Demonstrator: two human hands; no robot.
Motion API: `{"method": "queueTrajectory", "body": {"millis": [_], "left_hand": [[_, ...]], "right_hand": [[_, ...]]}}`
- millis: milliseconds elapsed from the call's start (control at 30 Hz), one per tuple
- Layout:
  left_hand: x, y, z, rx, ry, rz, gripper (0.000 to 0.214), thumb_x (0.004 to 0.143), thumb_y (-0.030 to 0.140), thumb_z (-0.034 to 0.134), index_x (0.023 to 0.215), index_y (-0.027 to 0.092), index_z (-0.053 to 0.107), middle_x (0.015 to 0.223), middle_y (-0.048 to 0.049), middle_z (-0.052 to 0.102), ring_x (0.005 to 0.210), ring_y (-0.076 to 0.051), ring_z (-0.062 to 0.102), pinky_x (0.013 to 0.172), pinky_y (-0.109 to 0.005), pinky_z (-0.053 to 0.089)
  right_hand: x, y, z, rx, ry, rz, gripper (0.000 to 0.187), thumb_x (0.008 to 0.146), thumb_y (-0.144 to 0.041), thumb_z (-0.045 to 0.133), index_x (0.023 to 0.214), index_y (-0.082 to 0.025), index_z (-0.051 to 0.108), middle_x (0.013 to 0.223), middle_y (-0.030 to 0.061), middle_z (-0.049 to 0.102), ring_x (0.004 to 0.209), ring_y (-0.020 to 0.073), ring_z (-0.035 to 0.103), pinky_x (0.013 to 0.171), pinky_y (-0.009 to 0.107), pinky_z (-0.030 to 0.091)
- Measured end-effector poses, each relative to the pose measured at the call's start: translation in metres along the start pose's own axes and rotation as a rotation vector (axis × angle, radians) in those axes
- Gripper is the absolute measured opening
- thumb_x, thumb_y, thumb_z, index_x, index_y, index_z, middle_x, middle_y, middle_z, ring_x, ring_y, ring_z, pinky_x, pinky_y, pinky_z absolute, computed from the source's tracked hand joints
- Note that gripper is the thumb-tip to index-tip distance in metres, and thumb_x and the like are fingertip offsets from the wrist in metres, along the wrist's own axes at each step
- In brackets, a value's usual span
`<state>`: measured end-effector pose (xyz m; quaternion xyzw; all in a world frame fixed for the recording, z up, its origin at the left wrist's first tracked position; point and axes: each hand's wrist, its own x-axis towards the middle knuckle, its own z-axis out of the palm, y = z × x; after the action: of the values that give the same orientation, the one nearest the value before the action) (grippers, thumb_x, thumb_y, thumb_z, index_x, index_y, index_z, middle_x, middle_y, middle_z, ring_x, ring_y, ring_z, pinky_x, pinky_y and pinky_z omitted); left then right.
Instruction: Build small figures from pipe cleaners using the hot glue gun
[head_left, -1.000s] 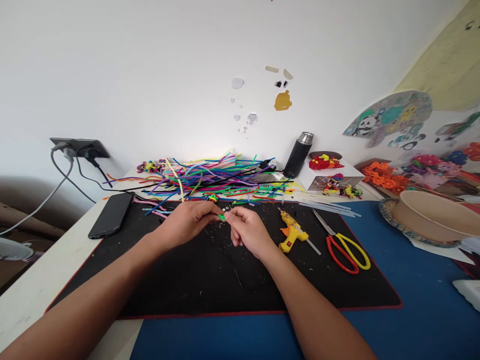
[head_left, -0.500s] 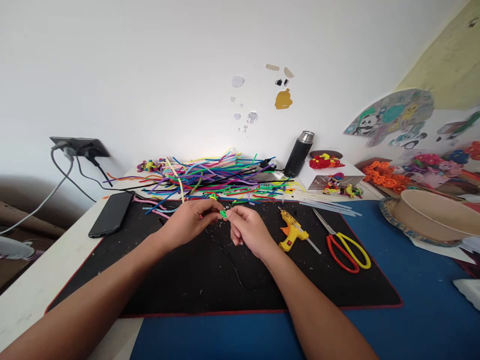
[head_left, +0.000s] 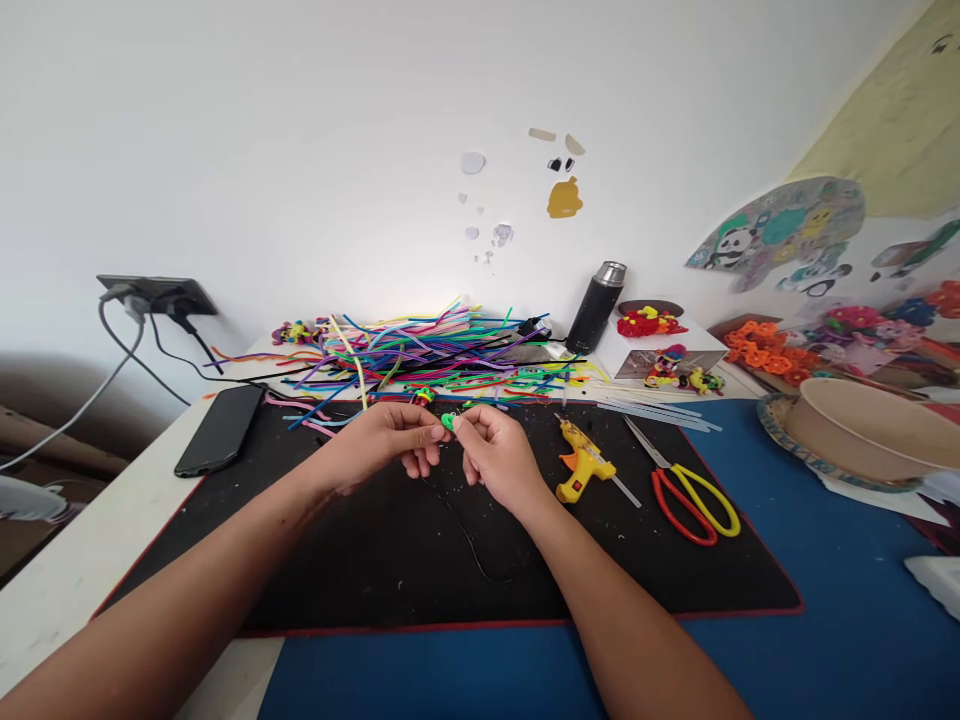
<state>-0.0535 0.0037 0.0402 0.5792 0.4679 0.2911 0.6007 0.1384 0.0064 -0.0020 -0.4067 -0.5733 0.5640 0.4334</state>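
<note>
Over the black mat (head_left: 375,570), my left hand (head_left: 382,445) and my right hand (head_left: 499,455) meet, both pinching a small green pipe-cleaner piece (head_left: 448,421) between their fingertips. The fingers of both hands are curled closed round it. Just beyond the hands lies a big heap of coloured pipe cleaners (head_left: 435,355). A small multicoloured piece (head_left: 424,396) sits on the mat right behind my left fingers.
A yellow glue gun (head_left: 581,462) and red-and-yellow scissors (head_left: 686,490) lie right of my right hand. A black phone (head_left: 220,427) lies at the left, a dark flask (head_left: 598,308) at the back, a tan bowl (head_left: 862,430) at the right.
The green piece has turned between my fingertips and now shows as a small curl. Both hands have shifted slightly up and closer together.
</note>
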Motion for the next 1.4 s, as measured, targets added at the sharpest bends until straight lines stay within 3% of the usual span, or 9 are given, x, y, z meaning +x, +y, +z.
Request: {"method": "queueTrajectory", "body": {"millis": [333, 633, 933, 1400], "left_hand": [[0.002, -0.006, -0.003, 0.119, 0.044, 0.034, 0.053, 0.082, 0.068, 0.074, 0.074, 0.016, 0.072, 0.071, -0.0060, 0.074, 0.059, -0.015, 0.066, 0.059, -0.026, 0.055], [0.001, -0.009, -0.002, 0.253, 0.147, 0.120, 0.045, 0.080, 0.062, 0.078, 0.076, 0.017, 0.074, 0.072, -0.0034, 0.074, 0.062, -0.016, 0.066, 0.062, -0.026, 0.056], [0.003, -0.010, -0.004, 0.211, 0.171, 0.095, 0.045, 0.074, 0.062, 0.083, 0.075, 0.018, 0.074, 0.071, -0.0024, 0.073, 0.063, -0.016, 0.067, 0.064, -0.028, 0.058], [0.005, -0.011, -0.004, 0.051, 0.141, 0.026, 0.037, 0.069, 0.048, 0.090, 0.076, 0.017, 0.071, 0.069, 0.0001, 0.070, 0.060, -0.013, 0.063, 0.061, -0.025, 0.053]], "right_hand": [[-0.005, -0.001, 0.001, -0.223, 0.011, -0.100, 0.020, 0.097, -0.036, 0.059, 0.082, -0.023, 0.060, 0.050, -0.0074, 0.052, 0.039, 0.0104, 0.049, 0.047, 0.023, 0.037], [-0.004, 0.006, 0.000, -0.258, -0.014, -0.088, 0.017, 0.097, -0.035, 0.058, 0.086, -0.023, 0.060, 0.055, -0.0071, 0.055, 0.040, 0.0107, 0.050, 0.046, 0.024, 0.037], [-0.003, 0.007, 0.000, -0.309, -0.015, -0.105, 0.015, 0.097, -0.033, 0.059, 0.086, -0.024, 0.061, 0.054, -0.0071, 0.055, 0.042, 0.0118, 0.051, 0.050, 0.025, 0.036], [-0.004, 0.002, 0.000, -0.375, -0.035, -0.096, 0.014, 0.096, -0.030, 0.058, 0.085, -0.023, 0.060, 0.053, -0.0073, 0.054, 0.044, 0.0117, 0.052, 0.051, 0.024, 0.035]]}}
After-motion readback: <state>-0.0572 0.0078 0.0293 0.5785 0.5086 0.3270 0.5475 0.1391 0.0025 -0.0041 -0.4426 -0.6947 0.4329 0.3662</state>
